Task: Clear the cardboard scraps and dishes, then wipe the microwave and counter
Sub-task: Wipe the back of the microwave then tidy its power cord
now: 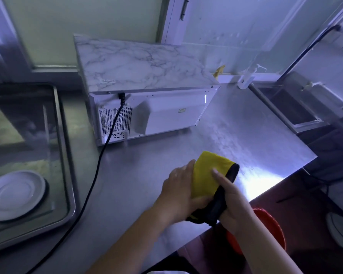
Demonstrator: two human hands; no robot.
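Grip: your left hand (pixel 178 188) and right hand (pixel 233 204) both clasp yellow cloth (pixel 208 175) at counter (pixel 236 125) front edge. Microwave (pixel 147 76) stands behind, back panel toward you. Plate (pixel 16 194) lies in sink (pixel 66 155), left.

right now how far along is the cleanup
Done, apparently: no cardboard scraps show on the steel counter, and a white plate sits in the sink. In hand: the left hand and right hand both grip a yellow-and-black cloth over the counter. Left: wiping the microwave and counter; nothing shows either has been wiped yet.
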